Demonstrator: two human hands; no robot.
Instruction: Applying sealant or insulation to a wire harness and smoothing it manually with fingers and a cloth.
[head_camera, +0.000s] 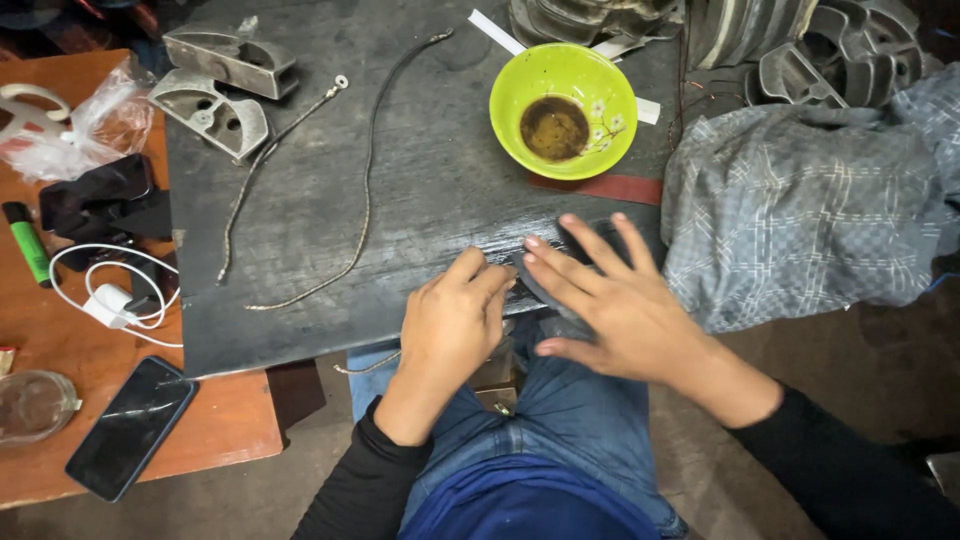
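My left hand (450, 325) rests at the near edge of the dark metal work surface (420, 190), fingers curled on a small dark grey piece (540, 292) that lies between both hands. My right hand (610, 300) lies flat over that same piece with its fingers spread. What the piece is stays mostly hidden under the hands. A green bowl (563, 108) holding brown liquid stands beyond my right hand. My knees in blue jeans (560, 420) are just below the hands.
Two braided metal cables (365, 170) lie across the surface, with two grey metal castings (215, 90) at its far left. A checked cloth (800, 210) sits at right. On the orange table (240, 420): a phone (132, 425), white charger (108, 300), green marker (28, 240), plastic bag.
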